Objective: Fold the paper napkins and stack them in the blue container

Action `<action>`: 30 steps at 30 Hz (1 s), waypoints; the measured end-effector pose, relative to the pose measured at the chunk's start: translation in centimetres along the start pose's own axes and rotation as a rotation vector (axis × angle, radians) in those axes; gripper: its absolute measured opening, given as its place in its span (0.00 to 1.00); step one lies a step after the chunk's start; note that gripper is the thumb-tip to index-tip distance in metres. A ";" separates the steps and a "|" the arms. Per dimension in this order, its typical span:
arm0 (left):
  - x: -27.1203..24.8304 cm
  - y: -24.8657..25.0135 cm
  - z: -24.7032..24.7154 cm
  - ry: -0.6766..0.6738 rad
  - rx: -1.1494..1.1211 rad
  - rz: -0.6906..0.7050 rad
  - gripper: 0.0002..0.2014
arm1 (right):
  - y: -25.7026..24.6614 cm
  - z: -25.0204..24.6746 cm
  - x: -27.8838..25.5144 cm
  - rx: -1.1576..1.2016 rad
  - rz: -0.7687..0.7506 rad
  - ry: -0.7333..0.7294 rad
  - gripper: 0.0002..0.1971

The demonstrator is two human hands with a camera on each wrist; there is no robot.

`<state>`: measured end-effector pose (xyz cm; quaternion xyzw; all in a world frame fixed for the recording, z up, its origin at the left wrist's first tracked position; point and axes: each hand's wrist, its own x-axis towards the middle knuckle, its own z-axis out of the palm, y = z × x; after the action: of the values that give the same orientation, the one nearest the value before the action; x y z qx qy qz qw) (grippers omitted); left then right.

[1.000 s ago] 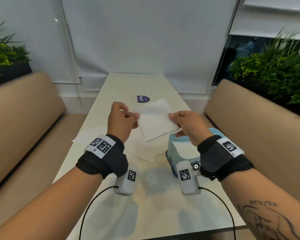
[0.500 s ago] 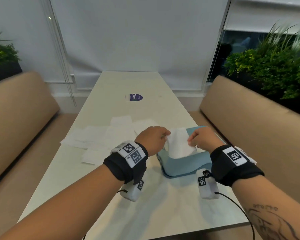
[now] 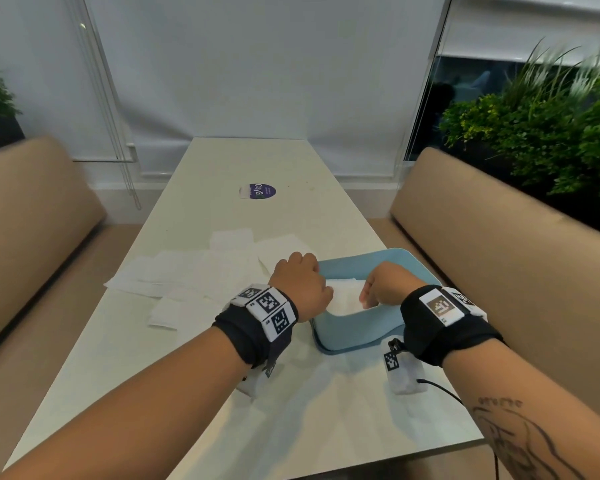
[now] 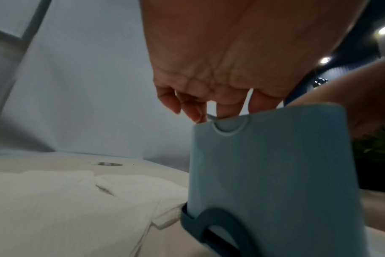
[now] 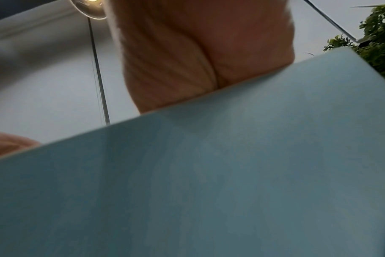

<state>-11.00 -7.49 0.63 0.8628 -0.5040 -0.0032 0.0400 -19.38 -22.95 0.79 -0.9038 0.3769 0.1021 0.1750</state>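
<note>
A long pale table (image 3: 222, 393) runs between two tan benches (image 3: 32, 220). Near its right edge stands the blue container (image 3: 357, 334), open at the top, and both hands are dipped into it. To its left, loose napkins (image 3: 194, 275) lie spread flat and overlapping on the table. The left hand (image 3: 300, 285) sits over the container's left rim with its fingers (image 4: 191, 107) curled narrow and its thumb closed on the left edge of a folded napkin (image 3: 345, 296), which lies inside the container. The right hand (image 3: 387, 284) curls down at that napkin's right edge. The container wall hides its fingertips, so I cannot tell whether it grips the napkin. Farther up the table lies a small round purple sticker (image 3: 261, 191).
</note>
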 end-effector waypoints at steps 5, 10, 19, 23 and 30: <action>-1.0 -2.5 -2.1 0.199 -0.209 -0.070 0.17 | -1.5 -1.9 -1.9 -0.003 -0.058 0.062 0.17; -3.6 -7.8 -4.3 0.104 -0.410 -0.249 0.14 | -7.1 -3.6 -5.8 0.159 -0.220 0.023 0.09; -8.7 -14.8 -2.3 -0.059 -0.489 -0.521 0.11 | -16.5 3.1 -4.8 0.166 -0.351 -0.231 0.11; -9.9 -16.4 -1.7 -0.132 -0.478 -0.576 0.08 | -18.4 6.0 -2.8 -0.051 -0.329 -0.242 0.19; -11.0 -16.9 -0.9 -0.217 -0.482 -0.554 0.12 | -18.8 7.8 0.4 -0.153 -0.261 -0.071 0.31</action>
<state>-1.65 10.45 -0.09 0.9269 -0.2377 -0.2236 0.1855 -6.02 -7.81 -1.94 -0.9516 0.2409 0.1389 0.1305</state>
